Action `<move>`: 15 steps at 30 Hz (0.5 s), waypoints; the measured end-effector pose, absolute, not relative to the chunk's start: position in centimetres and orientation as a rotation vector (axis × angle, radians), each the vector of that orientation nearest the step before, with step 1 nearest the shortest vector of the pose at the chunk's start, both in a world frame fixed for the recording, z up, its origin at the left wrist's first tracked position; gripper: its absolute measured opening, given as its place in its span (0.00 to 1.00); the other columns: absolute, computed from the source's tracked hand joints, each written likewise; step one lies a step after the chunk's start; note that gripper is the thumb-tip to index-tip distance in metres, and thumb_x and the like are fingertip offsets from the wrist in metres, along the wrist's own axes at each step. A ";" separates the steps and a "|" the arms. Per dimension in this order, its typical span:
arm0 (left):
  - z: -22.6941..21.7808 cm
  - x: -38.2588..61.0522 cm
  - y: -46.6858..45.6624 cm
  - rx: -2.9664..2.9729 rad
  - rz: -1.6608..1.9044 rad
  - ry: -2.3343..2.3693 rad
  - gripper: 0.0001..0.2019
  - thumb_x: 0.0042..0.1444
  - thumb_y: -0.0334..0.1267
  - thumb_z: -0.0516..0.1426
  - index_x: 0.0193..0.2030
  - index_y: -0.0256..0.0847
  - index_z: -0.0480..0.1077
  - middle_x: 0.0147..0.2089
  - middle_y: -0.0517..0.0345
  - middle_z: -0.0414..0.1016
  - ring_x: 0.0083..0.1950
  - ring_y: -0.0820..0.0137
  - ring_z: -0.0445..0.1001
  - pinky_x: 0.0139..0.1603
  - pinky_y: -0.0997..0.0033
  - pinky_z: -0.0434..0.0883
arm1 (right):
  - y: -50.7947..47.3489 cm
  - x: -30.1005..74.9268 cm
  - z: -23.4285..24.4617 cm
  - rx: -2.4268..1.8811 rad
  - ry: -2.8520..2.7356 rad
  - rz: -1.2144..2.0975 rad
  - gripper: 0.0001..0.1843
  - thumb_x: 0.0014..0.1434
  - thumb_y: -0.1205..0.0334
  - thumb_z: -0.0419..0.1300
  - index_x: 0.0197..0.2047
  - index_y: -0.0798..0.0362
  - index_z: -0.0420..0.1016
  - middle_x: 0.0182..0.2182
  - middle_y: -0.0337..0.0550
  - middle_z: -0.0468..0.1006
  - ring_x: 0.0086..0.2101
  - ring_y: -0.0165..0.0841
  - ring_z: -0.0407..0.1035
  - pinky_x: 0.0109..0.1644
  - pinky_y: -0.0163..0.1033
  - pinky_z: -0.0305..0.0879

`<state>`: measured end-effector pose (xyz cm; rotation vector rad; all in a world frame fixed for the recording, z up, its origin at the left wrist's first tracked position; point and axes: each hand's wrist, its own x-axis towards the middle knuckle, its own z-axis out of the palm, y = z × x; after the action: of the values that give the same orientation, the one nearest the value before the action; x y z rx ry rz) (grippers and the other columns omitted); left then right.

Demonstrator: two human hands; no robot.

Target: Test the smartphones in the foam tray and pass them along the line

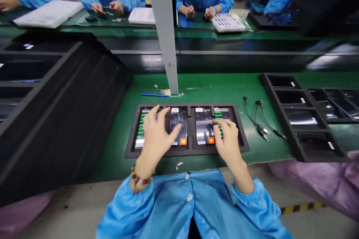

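A black foam tray (191, 150) lies in front of me with several smartphones in its slots. Over its left half is my left hand (155, 130), fingers spread, above the leftmost phone (139, 141) and beside a second phone (179, 119). My right hand (227, 136) hovers at the right half, fingers slightly bent and apart, between a third phone (204, 125) and the rightmost phone (224, 113). Both middle phones show an orange square low on the screen; the outer two show green bars. Neither hand holds anything; whether fingertips touch the screens I cannot tell.
A tall stack of black trays (92, 82) rises at left. At right are short cables (256, 119) and another phone tray (301, 125). A blue pen (155, 95) lies by a white post (164, 33). Co-workers in blue sit across the line beside white trays (228, 24).
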<state>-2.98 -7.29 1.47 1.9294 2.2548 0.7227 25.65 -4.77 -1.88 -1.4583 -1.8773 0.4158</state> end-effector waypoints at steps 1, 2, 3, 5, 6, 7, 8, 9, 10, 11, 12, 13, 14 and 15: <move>1.1 -2.3 -6.2 1.961 0.661 2.239 0.36 0.66 0.53 0.67 0.77 0.45 0.66 0.82 0.35 0.57 0.82 0.40 0.59 0.81 0.32 0.63 | -4.7 24.8 -2.4 -1.508 -1.896 0.415 0.20 0.79 0.47 0.55 0.63 0.46 0.80 0.58 0.54 0.83 0.63 0.53 0.69 0.70 0.66 0.64; 0.8 -1.7 -5.1 1.992 0.585 2.223 0.39 0.65 0.53 0.68 0.78 0.45 0.64 0.84 0.34 0.52 0.84 0.37 0.54 0.82 0.29 0.59 | -4.6 24.0 -2.9 -1.559 -1.912 0.407 0.21 0.79 0.47 0.54 0.65 0.45 0.78 0.59 0.55 0.83 0.65 0.55 0.67 0.71 0.68 0.60; 0.4 -1.2 -4.1 2.016 0.507 2.209 0.41 0.64 0.53 0.68 0.80 0.45 0.62 0.86 0.34 0.48 0.86 0.35 0.50 0.83 0.25 0.56 | -4.5 23.3 -3.2 -1.600 -1.931 0.396 0.22 0.79 0.47 0.54 0.67 0.46 0.77 0.60 0.56 0.83 0.65 0.56 0.66 0.71 0.68 0.57; -0.2 -0.4 -2.4 2.028 0.376 2.190 0.43 0.64 0.53 0.68 0.81 0.46 0.60 0.88 0.35 0.43 0.87 0.33 0.44 0.81 0.18 0.52 | -4.5 22.4 -3.6 -1.644 -1.972 0.374 0.24 0.79 0.46 0.53 0.68 0.48 0.75 0.59 0.58 0.83 0.65 0.57 0.65 0.71 0.68 0.55; -0.4 -0.3 -1.8 2.013 0.336 2.183 0.44 0.63 0.52 0.68 0.82 0.47 0.59 0.88 0.35 0.42 0.88 0.32 0.43 0.80 0.16 0.52 | -4.5 22.2 -3.6 -1.657 -1.996 0.368 0.24 0.80 0.46 0.52 0.69 0.49 0.74 0.59 0.58 0.83 0.65 0.58 0.65 0.70 0.67 0.55; -0.5 -0.2 -1.5 1.992 0.317 2.174 0.44 0.63 0.51 0.68 0.81 0.47 0.59 0.88 0.36 0.41 0.88 0.33 0.43 0.80 0.17 0.54 | -4.6 21.9 -3.5 -1.670 -2.018 0.367 0.25 0.80 0.46 0.51 0.69 0.49 0.74 0.59 0.58 0.83 0.65 0.58 0.65 0.70 0.66 0.55; -0.6 -0.2 -1.3 1.966 0.316 2.168 0.44 0.62 0.49 0.69 0.81 0.47 0.59 0.88 0.36 0.41 0.87 0.34 0.44 0.80 0.19 0.56 | -4.7 21.8 -3.3 -1.681 -2.037 0.372 0.25 0.80 0.46 0.50 0.69 0.50 0.73 0.60 0.58 0.82 0.65 0.58 0.65 0.69 0.66 0.56; -0.6 -0.3 -1.2 1.938 0.326 2.161 0.44 0.61 0.46 0.69 0.81 0.47 0.59 0.88 0.37 0.41 0.87 0.36 0.46 0.80 0.23 0.59 | -4.9 21.6 -3.2 -1.686 -2.055 0.384 0.25 0.80 0.46 0.50 0.69 0.50 0.73 0.60 0.58 0.82 0.65 0.57 0.65 0.69 0.65 0.56; -0.5 -0.4 -1.3 1.913 0.341 2.150 0.44 0.60 0.43 0.69 0.81 0.46 0.59 0.88 0.37 0.42 0.86 0.37 0.48 0.80 0.27 0.62 | -5.0 21.5 -3.1 -1.685 -2.075 0.400 0.26 0.81 0.45 0.49 0.69 0.50 0.72 0.60 0.57 0.82 0.65 0.57 0.65 0.69 0.65 0.57; -0.4 -0.5 -1.4 1.888 0.351 2.143 0.44 0.59 0.41 0.69 0.81 0.46 0.59 0.88 0.38 0.42 0.86 0.38 0.49 0.80 0.29 0.63 | -5.1 21.4 -3.0 -1.677 -2.095 0.416 0.26 0.81 0.44 0.48 0.69 0.50 0.72 0.60 0.57 0.82 0.65 0.57 0.66 0.68 0.65 0.58; -0.3 -0.5 -1.5 1.865 0.355 2.138 0.44 0.59 0.39 0.68 0.81 0.46 0.58 0.88 0.38 0.42 0.85 0.39 0.50 0.79 0.30 0.65 | -5.1 21.4 -3.0 -1.668 -2.112 0.428 0.28 0.80 0.43 0.48 0.69 0.51 0.73 0.59 0.58 0.82 0.65 0.57 0.66 0.68 0.65 0.58; -0.1 -0.5 -1.6 1.849 0.354 2.136 0.44 0.60 0.38 0.68 0.81 0.46 0.58 0.88 0.37 0.42 0.85 0.39 0.51 0.78 0.31 0.67 | -5.0 21.4 -3.1 -1.662 -2.120 0.431 0.29 0.80 0.41 0.47 0.69 0.51 0.73 0.59 0.59 0.83 0.65 0.58 0.67 0.68 0.67 0.59; 0.0 -0.5 -1.7 1.844 0.347 2.138 0.42 0.61 0.39 0.67 0.81 0.46 0.58 0.88 0.37 0.43 0.84 0.39 0.52 0.76 0.31 0.68 | -4.8 21.4 -3.3 -1.661 -2.118 0.431 0.31 0.79 0.39 0.46 0.69 0.51 0.73 0.59 0.60 0.83 0.65 0.60 0.67 0.68 0.69 0.59; 0.1 -0.4 -1.7 1.846 0.344 2.151 0.40 0.63 0.39 0.66 0.80 0.46 0.59 0.87 0.37 0.44 0.83 0.40 0.54 0.75 0.30 0.70 | -4.5 21.4 -3.5 -1.663 -2.108 0.434 0.33 0.78 0.37 0.45 0.68 0.51 0.74 0.58 0.61 0.83 0.65 0.61 0.68 0.68 0.71 0.58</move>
<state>-0.39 -1.70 0.06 1.8458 2.1507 0.3438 21.41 -4.47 -3.50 -1.6634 -2.1078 0.4336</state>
